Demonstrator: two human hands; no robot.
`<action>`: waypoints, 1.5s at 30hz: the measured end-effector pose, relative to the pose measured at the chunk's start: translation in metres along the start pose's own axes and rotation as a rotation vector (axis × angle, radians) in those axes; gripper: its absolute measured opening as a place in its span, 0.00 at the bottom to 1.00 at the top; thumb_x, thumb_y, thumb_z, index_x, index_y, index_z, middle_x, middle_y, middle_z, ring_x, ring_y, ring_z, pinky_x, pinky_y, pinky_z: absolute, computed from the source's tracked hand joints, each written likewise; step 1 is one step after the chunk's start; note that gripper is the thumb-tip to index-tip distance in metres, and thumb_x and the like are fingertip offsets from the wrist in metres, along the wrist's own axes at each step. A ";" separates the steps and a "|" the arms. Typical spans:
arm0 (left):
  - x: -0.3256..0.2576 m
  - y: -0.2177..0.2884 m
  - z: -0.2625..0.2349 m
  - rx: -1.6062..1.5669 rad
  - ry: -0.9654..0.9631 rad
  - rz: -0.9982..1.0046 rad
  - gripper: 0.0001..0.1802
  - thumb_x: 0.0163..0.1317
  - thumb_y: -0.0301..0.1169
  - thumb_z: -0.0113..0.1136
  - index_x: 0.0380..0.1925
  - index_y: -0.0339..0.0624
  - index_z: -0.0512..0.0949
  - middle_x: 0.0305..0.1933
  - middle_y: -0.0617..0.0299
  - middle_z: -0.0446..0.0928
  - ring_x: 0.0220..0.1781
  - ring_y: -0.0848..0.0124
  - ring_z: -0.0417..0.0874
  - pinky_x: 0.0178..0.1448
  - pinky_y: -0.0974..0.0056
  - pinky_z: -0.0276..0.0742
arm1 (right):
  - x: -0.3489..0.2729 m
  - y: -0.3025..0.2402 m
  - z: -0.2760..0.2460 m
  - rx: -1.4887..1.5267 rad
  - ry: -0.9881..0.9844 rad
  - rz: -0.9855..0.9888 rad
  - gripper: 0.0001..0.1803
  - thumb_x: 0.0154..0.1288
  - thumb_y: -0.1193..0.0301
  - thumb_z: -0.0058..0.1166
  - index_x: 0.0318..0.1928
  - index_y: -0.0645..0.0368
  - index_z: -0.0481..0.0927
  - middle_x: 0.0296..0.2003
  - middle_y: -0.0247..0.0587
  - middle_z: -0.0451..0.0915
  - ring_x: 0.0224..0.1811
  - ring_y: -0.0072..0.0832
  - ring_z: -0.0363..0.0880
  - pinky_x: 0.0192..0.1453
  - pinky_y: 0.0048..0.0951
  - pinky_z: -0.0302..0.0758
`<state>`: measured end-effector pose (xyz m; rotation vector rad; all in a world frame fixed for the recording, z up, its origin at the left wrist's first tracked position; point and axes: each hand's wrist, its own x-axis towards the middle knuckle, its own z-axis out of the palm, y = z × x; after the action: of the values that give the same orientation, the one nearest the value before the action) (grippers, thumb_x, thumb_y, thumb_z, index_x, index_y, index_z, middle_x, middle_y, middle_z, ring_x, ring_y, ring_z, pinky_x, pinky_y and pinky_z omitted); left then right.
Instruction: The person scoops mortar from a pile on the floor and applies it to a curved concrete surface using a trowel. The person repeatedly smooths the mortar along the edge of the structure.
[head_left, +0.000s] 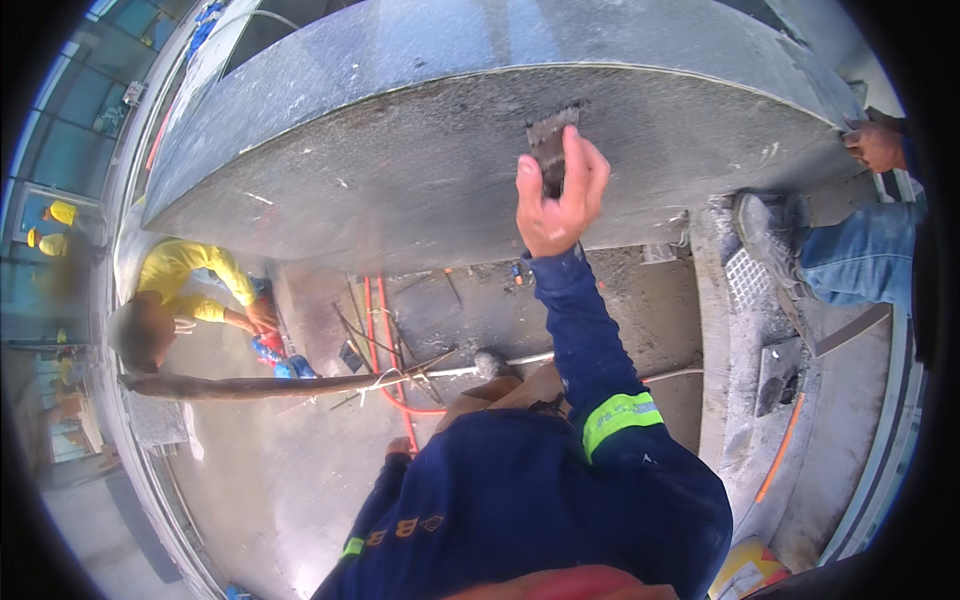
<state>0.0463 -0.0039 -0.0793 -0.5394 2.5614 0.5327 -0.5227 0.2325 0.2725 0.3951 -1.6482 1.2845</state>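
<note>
My right hand (555,200) is raised and shut on a small dark metal scraper (550,140), whose blade is pressed against the rough grey face of a large stone slab (400,160). The slab stands tilted in front of me and fills the upper half of the view. My right sleeve is navy with a bright yellow-green reflective band (620,415). My left arm hangs down at the lower middle. Only a sliver of my left hand (399,447) shows past the navy sleeve, and its fingers are hidden.
A person in a yellow shirt (175,275) crouches at the left by the slab's end. At the right, another person's hand (875,145) grips the slab edge, above a jeans leg and shoe (770,235). Red hoses (385,340), a hammer (490,362) and a long wooden pole (250,385) lie on the concrete floor.
</note>
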 end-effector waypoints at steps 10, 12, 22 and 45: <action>-0.083 -0.027 0.062 -0.126 -0.306 -0.155 0.20 0.61 0.50 0.52 0.38 0.49 0.82 0.43 0.50 0.83 0.50 0.51 0.82 0.54 0.48 0.76 | -0.024 -0.013 0.098 0.000 0.171 -0.062 0.31 0.61 0.69 0.67 0.62 0.62 0.71 0.50 0.47 0.67 0.47 0.36 0.73 0.44 0.36 0.75; -0.084 -0.023 0.064 -0.235 -0.290 -0.167 0.21 0.61 0.51 0.51 0.42 0.51 0.83 0.45 0.51 0.83 0.52 0.51 0.82 0.56 0.49 0.76 | -0.024 -0.014 0.105 0.010 0.194 -0.054 0.30 0.59 0.70 0.68 0.61 0.62 0.72 0.49 0.47 0.67 0.47 0.37 0.73 0.44 0.37 0.75; -0.081 -0.021 0.058 -0.309 -0.343 -0.257 0.20 0.62 0.49 0.52 0.42 0.51 0.84 0.45 0.51 0.83 0.53 0.52 0.82 0.56 0.49 0.76 | -0.026 -0.017 0.109 -0.045 0.192 -0.021 0.30 0.61 0.69 0.67 0.62 0.63 0.71 0.50 0.47 0.68 0.47 0.37 0.73 0.47 0.37 0.75; -0.063 -0.036 0.065 -0.123 -0.416 -0.190 0.18 0.62 0.47 0.53 0.39 0.49 0.84 0.43 0.50 0.84 0.50 0.52 0.83 0.53 0.49 0.78 | -0.018 -0.019 0.093 -0.061 0.096 0.049 0.30 0.57 0.74 0.68 0.61 0.60 0.75 0.46 0.45 0.69 0.44 0.34 0.75 0.45 0.35 0.76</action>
<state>0.1371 0.0126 -0.1098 -0.6327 2.0711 0.6603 -0.5455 0.1385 0.2709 0.2536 -1.6202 1.2666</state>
